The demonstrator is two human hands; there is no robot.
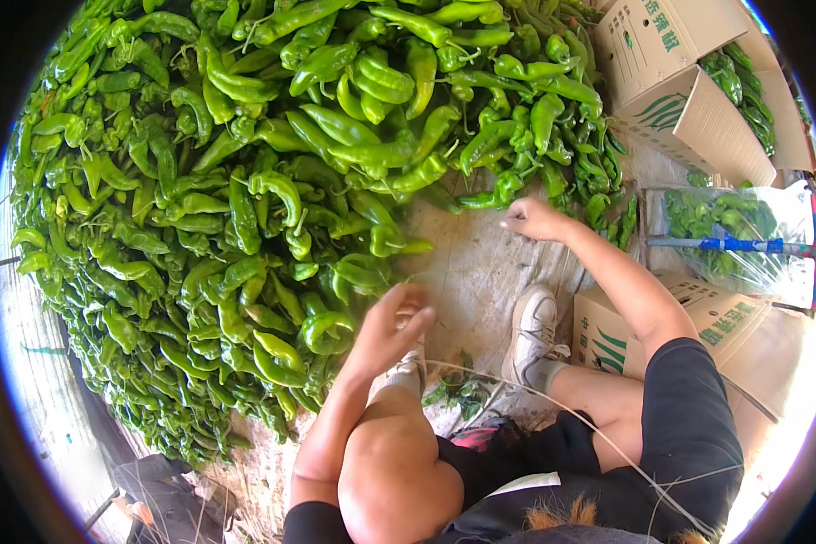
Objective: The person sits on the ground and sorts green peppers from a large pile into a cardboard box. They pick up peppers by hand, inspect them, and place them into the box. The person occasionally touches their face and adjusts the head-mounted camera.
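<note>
A large heap of long green peppers (245, 204) spreads in front of me and to my left. My left hand (394, 326) hovers at the heap's near edge, blurred, with the thumb apart from the curled fingers and no pepper visible in it. Farther forward and to the right, my right hand (536, 219) is over the bare floor (472, 272). Its fingertips are drawn together, and nothing shows between them. Just beyond those fingertips, a green pepper (479, 201) lies at the edge of the heap.
An open cardboard box (659, 115) of peppers stands at the upper right. Below it are a clear plastic sheet (782, 224) over more peppers and a blue-taped bar (727, 243). Another carton (707, 319) sits beside my right leg. Loose leaves (466, 394) lie between my shoes.
</note>
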